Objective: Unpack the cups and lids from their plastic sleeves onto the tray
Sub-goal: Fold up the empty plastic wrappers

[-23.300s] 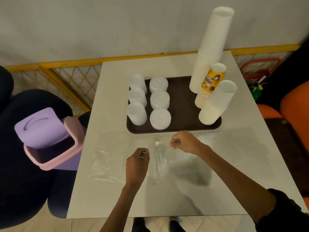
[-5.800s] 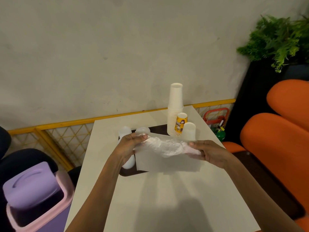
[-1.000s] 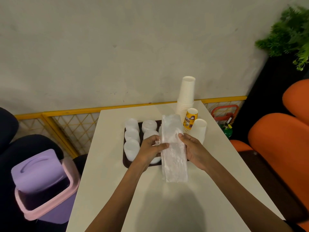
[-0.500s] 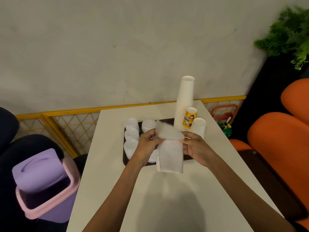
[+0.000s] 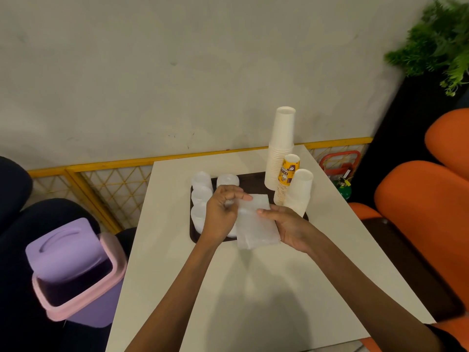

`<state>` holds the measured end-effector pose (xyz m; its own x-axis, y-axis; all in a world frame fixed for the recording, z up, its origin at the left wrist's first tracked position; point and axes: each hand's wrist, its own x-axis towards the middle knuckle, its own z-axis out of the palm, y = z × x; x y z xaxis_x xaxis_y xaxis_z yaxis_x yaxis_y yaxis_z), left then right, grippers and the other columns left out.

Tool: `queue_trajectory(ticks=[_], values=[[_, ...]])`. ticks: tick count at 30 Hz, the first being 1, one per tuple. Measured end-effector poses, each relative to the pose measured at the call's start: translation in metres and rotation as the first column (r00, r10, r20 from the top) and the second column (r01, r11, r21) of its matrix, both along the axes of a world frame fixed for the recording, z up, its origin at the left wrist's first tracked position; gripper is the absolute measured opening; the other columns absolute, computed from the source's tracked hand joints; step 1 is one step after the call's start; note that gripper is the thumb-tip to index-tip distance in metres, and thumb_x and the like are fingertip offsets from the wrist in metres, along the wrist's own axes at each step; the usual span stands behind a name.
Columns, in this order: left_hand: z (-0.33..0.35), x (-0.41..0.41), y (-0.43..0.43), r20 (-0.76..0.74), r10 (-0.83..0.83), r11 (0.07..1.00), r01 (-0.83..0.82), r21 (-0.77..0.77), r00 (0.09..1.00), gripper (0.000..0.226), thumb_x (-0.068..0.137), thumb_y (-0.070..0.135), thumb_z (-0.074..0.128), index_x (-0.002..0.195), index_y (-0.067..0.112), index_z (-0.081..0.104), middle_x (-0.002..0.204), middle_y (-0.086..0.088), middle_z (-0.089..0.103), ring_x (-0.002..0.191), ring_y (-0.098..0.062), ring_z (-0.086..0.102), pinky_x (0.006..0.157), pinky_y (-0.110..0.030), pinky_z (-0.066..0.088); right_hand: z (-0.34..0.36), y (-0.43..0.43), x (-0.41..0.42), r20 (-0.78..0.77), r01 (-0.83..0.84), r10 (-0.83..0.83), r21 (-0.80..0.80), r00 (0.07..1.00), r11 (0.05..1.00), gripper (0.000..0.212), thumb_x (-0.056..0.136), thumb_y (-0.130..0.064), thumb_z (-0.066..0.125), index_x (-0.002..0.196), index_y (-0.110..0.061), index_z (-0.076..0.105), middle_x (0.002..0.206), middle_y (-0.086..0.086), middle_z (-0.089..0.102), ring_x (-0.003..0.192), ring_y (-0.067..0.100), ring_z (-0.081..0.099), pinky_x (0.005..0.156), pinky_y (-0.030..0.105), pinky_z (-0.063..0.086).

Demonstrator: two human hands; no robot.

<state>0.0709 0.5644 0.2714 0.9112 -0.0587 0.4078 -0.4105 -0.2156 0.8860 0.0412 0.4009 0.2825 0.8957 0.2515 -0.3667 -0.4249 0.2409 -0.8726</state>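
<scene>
A folded plastic sleeve (image 5: 256, 222), apparently empty, is held flat between two hands. It is held just above the near edge of the dark tray (image 5: 253, 180) and clear of the bench (image 5: 253, 288).

The sleeve is thin, translucent film. It is judged to be almost weightless, limp and slippery, and likely to spring out of its fold if released. It is best pinched through all its layers at a folded edge, not taken by a loose end.

The grip of the left hand (image 5: 220, 212) is closed in a pinch on the sleeve's upper left edge. The grip of the right hand (image 5: 289, 227) is closed on the right side, with what looks like the thumb laid across the top.

On the tray, stacks of white lids (image 5: 201, 194) are seen at the left, partly hidden by the left hand. Three stacks of paper cups (image 5: 280, 148) are seen at the right, the tallest at the back. All appear already unpacked.

A lilac and pink bin (image 5: 73, 270) stands on the floor left of the bench, with its lid tilted open. Orange seats (image 5: 418, 199) are seen at the right.
</scene>
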Motion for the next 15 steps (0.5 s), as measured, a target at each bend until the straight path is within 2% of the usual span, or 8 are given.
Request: queue_trajectory(ticks=[2, 4, 6, 7, 9, 11, 13, 15], values=[[0.003, -0.012, 0.001, -0.061, -0.001, 1.000, -0.001, -0.028, 0.998, 0.051, 0.078, -0.017, 0.046, 0.093, 0.027, 0.067, 0.102, 0.008, 0.063, 0.098, 0.004, 0.057, 0.084, -0.010, 0.045, -0.003, 0.000, 0.000, 0.012, 0.040, -0.040, -0.017, 0.999, 0.999, 0.034, 0.091, -0.009, 0.057, 0.125, -0.008, 0.056, 0.111, 0.009, 0.068, 0.101, 0.024, 0.065, 0.084, 0.039, 0.055], [0.007, -0.021, 0.005, -0.267, -0.067, 0.969, -0.001, -0.245, 0.961, 0.043, 0.086, -0.014, 0.045, 0.111, 0.016, 0.062, 0.104, 0.006, 0.064, 0.093, 0.001, 0.062, 0.077, -0.014, 0.050, -0.004, -0.002, 0.000, 0.044, 0.082, -0.081, -0.041, 0.996, 0.996, 0.030, 0.092, -0.008, 0.057, 0.122, -0.009, 0.057, 0.105, 0.005, 0.068, 0.095, 0.020, 0.066, 0.081, 0.036, 0.055], [0.011, -0.026, 0.006, -0.473, -0.168, 0.889, -0.075, -0.452, 0.865, 0.034, 0.094, -0.001, 0.045, 0.122, 0.014, 0.056, 0.104, -0.001, 0.065, 0.087, -0.010, 0.066, 0.071, -0.022, 0.055, -0.005, -0.003, -0.001, 0.082, 0.109, -0.104, -0.058, 0.991, 0.992, 0.029, 0.091, -0.009, 0.058, 0.120, -0.011, 0.057, 0.099, 0.000, 0.069, 0.089, 0.015, 0.067, 0.075, 0.031, 0.057], [0.010, -0.029, 0.006, -0.554, -0.187, 0.874, -0.120, -0.471, 0.811, 0.029, 0.097, 0.011, 0.046, 0.123, 0.016, 0.055, 0.105, -0.003, 0.066, 0.089, -0.015, 0.067, 0.071, -0.026, 0.056, -0.007, -0.004, 0.000, 0.092, 0.113, -0.107, -0.055, 0.990, 0.992, 0.029, 0.091, -0.009, 0.058, 0.119, -0.011, 0.058, 0.098, -0.001, 0.069, 0.086, 0.013, 0.068, 0.072, 0.029, 0.057], [0.007, -0.034, 0.004, -0.644, -0.190, 0.895, -0.138, -0.424, 0.741, 0.031, 0.098, 0.035, 0.045, 0.121, 0.018, 0.058, 0.109, -0.008, 0.068, 0.096, -0.023, 0.067, 0.073, -0.032, 0.056, -0.008, -0.002, 0.000, 0.103, 0.113, -0.108, -0.044, 0.989, 0.993, 0.027, 0.091, -0.009, 0.058, 0.118, -0.010, 0.059, 0.098, 0.001, 0.070, 0.084, 0.013, 0.070, 0.068, 0.027, 0.058], [0.001, -0.039, 0.001, -0.664, -0.150, 0.934, -0.115, -0.338, 0.732, 0.037, 0.093, 0.047, 0.051, 0.117, 0.019, 0.060, 0.110, -0.008, 0.069, 0.100, -0.024, 0.067, 0.080, -0.037, 0.057, -0.010, 0.000, -0.002, 0.115, 0.107, -0.098, -0.074, 0.988, 0.991, 0.027, 0.090, -0.011, 0.059, 0.117, -0.009, 0.059, 0.103, 0.005, 0.070, 0.089, 0.017, 0.069, 0.070, 0.029, 0.058], [-0.004, -0.045, -0.005, -0.681, -0.067, 0.954, -0.152, -0.257, 0.729, 0.040, 0.086, 0.044, 0.064, 0.110, 0.012, 0.063, 0.110, -0.010, 0.069, 0.102, -0.026, 0.066, 0.089, -0.045, 0.055, -0.013, 0.002, -0.004, 0.118, 0.089, -0.074, -0.130, 0.990, 0.988, 0.027, 0.089, -0.014, 0.062, 0.116, -0.009, 0.061, 0.109, 0.009, 0.068, 0.096, 0.023, 0.068, 0.076, 0.033, 0.057], [-0.009, -0.049, -0.009, -0.691, 0.040, 0.945, -0.251, -0.209, 0.722, 0.036, 0.085, 0.028, 0.069, 0.103, -0.002, 0.064, 0.107, -0.018, 0.068, 0.102, -0.034, 0.064, 0.092, -0.049, 0.052, -0.016, 0.003, -0.008, 0.098, 0.073, -0.056, -0.185, 0.994, 0.980, 0.019, 0.089, -0.018, 0.063, 0.107, -0.015, 0.062, 0.109, 0.007, 0.068, 0.095, 0.022, 0.066, 0.076, 0.032, 0.056]])
